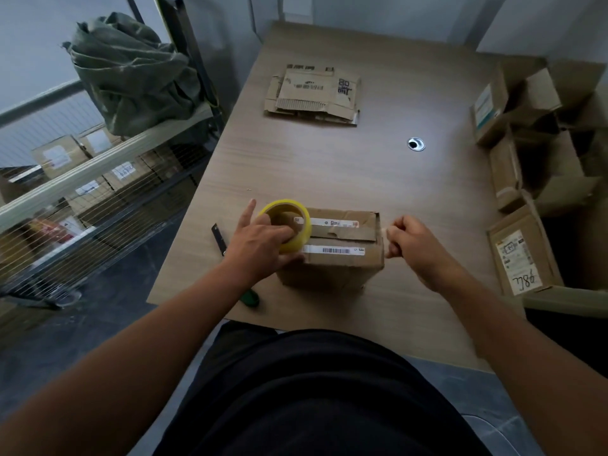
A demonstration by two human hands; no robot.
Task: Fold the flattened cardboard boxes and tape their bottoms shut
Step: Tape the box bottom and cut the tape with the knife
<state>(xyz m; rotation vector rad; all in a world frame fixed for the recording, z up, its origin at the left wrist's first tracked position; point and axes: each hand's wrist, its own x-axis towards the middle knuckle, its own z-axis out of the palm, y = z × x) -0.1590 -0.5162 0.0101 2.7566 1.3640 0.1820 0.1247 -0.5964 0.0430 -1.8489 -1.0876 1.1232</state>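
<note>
Taping looks mid-way on the box point(342, 258) near the counter's point(329, 166) front: left hand point(263, 241) grips the roll point(302, 233) at its left end, right hand point(414, 241) pinches the tape end point(385, 231) at its right, flat stack point(312, 93) beyond yet to fold, folded boxes point(513, 103) at right.

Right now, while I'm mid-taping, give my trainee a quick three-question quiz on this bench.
1. True or false: the left hand holds the yellow tape roll on top of the box.
2. The flattened boxes lie: A) on the far part of the table; B) under the tape roll; C) in the right hand.
3. Fill in: the right hand pinches the ____ at the box's right edge.

Key: 1 true; 2 A; 3 tape end.
</note>
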